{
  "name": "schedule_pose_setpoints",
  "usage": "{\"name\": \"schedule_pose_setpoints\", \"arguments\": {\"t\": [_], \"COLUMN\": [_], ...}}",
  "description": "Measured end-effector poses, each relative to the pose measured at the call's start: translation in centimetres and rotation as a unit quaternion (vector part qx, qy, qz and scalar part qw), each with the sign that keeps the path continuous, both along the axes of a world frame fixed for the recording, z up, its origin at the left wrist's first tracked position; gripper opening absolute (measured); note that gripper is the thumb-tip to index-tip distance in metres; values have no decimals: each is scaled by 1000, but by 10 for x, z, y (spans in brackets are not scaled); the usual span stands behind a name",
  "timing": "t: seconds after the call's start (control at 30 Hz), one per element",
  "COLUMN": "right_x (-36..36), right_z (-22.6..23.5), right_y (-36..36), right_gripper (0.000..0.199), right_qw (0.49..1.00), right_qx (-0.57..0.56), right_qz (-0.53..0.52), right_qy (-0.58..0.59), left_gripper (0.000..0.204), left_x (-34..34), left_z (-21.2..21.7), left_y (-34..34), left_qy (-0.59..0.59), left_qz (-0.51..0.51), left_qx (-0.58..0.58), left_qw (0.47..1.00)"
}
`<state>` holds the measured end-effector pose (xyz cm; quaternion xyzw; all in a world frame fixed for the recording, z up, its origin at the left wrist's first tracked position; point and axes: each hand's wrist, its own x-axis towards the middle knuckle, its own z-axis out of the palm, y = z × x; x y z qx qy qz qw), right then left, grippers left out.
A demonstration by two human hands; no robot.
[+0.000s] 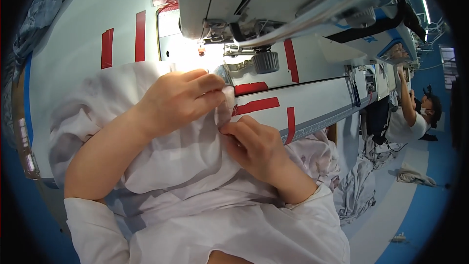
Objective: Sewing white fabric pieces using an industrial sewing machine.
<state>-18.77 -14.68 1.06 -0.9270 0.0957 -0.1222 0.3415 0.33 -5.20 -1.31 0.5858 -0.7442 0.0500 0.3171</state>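
Note:
A bunched white garment (166,166) lies over the sewing table (78,10) in front of me. My left hand (178,99) presses flat on the cloth, its fingertips holding a folded edge just short of the presser foot (225,76) of the white sewing machine (234,0). My right hand (254,144) pinches the same cloth edge a little nearer to me, fingers curled on the fabric. A lamp lights the needle area brightly.
Red tape strips (122,39) mark the table on both sides of the machine. A black knob (266,61) sticks out beside the foot. More white cloth (356,186) hangs off the table's right side. Another person (415,112) works at a station at the far right.

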Motion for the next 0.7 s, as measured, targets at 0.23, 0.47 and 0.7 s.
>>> {"name": "schedule_pose_setpoints", "arguments": {"t": [0.23,0.47,0.7], "right_x": [65,92,84], "right_z": [-11,-42,-60], "right_y": [-71,-84,-102], "right_gripper": [11,22,22], "right_qw": [995,978,982], "right_qx": [-90,-191,-98], "right_qz": [-35,53,92], "right_qy": [-5,64,136], "left_gripper": [9,8,10], "left_x": [-8,2,4], "left_z": [-6,-5,-1], "left_y": [4,6,9], "left_qy": [-73,-57,-85], "left_qz": [63,99,101], "left_qx": [-77,-85,-99], "left_qw": [992,990,986]}}
